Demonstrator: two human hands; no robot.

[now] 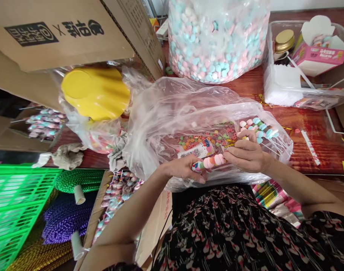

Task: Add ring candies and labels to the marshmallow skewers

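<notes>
My hands meet over a transparent plastic bag [172, 109], holding a candy skewer [209, 162] of pink and blue marshmallow pieces between them. My left hand [183, 167] grips its near end, where a multicoloured piece shows. My right hand [245, 154] closes on its far end, fingers curled over the candy. Just beyond my right fingers, more pastel marshmallow skewers [258, 128] lie in the bag. Below them is a spread of small coloured candy rings [197, 141] with a white printed packet [196, 149]. The skewer's stick is mostly hidden by my fingers.
A huge bag of pink and blue marshmallows [217, 41] stands ahead. A yellow lid [95, 94], a cardboard box [61, 34] and a transparent bin [276, 75] surround the reddish wooden table [309, 139]. Lower left are a green crate [16, 210] and a box of skewers [118, 199].
</notes>
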